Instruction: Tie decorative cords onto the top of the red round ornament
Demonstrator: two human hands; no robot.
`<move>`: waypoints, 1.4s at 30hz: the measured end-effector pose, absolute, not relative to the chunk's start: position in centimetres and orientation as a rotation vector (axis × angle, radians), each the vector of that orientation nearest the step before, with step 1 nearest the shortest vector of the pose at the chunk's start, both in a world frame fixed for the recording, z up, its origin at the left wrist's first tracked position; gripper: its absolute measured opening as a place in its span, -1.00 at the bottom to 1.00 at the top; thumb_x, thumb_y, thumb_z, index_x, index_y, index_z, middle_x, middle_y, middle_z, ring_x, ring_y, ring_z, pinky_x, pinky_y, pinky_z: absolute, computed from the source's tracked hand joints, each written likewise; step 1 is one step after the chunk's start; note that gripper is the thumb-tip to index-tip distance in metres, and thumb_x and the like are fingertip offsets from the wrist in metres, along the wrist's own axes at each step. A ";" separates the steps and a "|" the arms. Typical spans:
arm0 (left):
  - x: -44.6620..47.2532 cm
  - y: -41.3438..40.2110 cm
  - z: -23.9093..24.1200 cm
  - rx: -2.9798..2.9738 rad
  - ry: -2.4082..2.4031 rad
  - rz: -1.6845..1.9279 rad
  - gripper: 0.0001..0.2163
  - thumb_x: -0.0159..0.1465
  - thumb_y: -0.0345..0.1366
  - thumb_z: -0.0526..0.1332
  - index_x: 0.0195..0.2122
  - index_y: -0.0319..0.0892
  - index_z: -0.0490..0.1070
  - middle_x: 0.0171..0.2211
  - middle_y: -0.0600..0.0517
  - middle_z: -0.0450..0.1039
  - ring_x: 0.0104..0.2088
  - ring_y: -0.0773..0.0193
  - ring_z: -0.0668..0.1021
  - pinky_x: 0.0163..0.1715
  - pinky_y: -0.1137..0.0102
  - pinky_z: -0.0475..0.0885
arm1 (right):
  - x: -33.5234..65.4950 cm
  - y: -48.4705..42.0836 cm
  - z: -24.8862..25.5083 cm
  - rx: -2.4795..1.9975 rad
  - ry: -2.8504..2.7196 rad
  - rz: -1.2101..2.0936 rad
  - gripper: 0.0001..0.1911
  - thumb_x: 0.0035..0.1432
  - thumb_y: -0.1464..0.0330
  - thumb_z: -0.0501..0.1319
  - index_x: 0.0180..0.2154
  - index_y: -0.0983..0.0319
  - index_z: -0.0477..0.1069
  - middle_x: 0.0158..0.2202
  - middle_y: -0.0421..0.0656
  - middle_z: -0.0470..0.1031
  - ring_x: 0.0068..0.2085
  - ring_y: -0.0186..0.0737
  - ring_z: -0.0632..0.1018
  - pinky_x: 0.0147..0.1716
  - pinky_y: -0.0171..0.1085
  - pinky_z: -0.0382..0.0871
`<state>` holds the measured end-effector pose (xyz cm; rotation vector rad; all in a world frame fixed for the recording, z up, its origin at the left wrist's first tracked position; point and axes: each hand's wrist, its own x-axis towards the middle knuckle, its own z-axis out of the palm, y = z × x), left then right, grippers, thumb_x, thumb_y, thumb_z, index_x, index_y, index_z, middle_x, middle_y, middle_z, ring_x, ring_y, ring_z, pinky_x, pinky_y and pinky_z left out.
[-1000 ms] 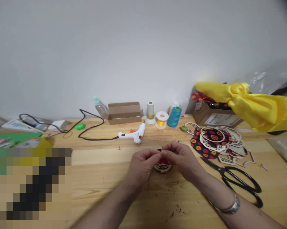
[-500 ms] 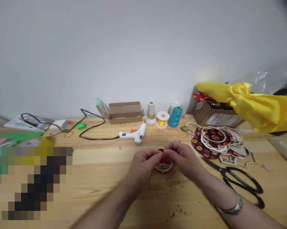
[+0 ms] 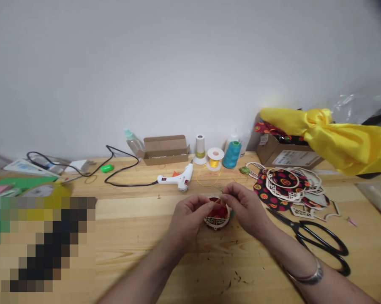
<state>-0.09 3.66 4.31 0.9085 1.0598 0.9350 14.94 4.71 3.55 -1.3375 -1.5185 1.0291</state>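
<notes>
Two hands work at the lower centre of the frame, above a pale wooden worktop. My left hand is narrowed to a pinch of thumb and forefinger on a thin cord. My right hand pinches the same cord just beside it, thumb against forefinger; a silver bracelet encircles that wrist. The round ornament, red with a pale lattice across its lower part, is located between and below the two hands. My fingers cover its upper sides, so I cannot tell whether the left hand also supports it.

Centre of the frame: a white glue gun lies on its side, its black cable running left. Behind it stands an open cardboard box. To the right of that box: a white spool, a spool of yellow cord and a teal thread cone. Lower right: black-handled scissors, blades slanting toward the upper left, near a pile of patterned fabric and lattice frames.
</notes>
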 end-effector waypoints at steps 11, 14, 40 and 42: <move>0.0 3.5 3.4 1.518 1.209 0.868 -0.89 0.06 -0.30 0.22 -0.52 -0.22 0.48 -0.55 0.06 0.42 -0.51 0.36 0.39 -0.50 0.48 0.25 | 14.7 4.8 3.5 -1.062 -0.976 1.542 -0.82 -0.03 0.34 0.21 -0.50 0.25 0.22 -0.62 -0.28 0.41 -0.66 -0.50 0.26 -0.69 -0.46 0.05; -0.1 3.5 3.2 1.635 1.230 0.842 -0.87 0.11 -0.29 0.18 -0.46 -0.18 0.51 -0.54 0.05 0.43 -0.46 0.31 0.42 -0.42 0.43 0.28 | 14.7 4.7 3.6 -0.957 -0.868 1.676 -0.80 -0.03 0.33 0.23 -0.49 0.26 0.22 -0.54 -0.22 0.47 -0.65 -0.52 0.27 -0.69 -0.48 0.02; 0.1 3.1 2.9 1.479 1.007 1.022 -0.81 0.20 -0.35 0.08 -0.18 -0.19 0.39 -0.27 -0.02 0.47 -0.26 0.27 0.50 -0.23 0.39 0.39 | 14.4 4.3 3.9 -1.130 -1.040 1.631 -0.78 -0.13 0.30 0.29 -0.56 0.29 0.31 -0.66 -0.26 0.39 -0.63 -0.48 0.31 -0.67 -0.46 0.07; 0.2 3.1 3.1 1.461 1.030 1.014 -0.82 0.20 -0.34 0.09 -0.21 -0.21 0.42 -0.31 -0.02 0.49 -0.29 0.27 0.51 -0.25 0.39 0.40 | 14.3 4.3 3.8 -1.152 -1.051 1.617 -0.78 -0.13 0.30 0.29 -0.56 0.29 0.31 -0.65 -0.25 0.40 -0.63 -0.48 0.32 -0.65 -0.45 0.10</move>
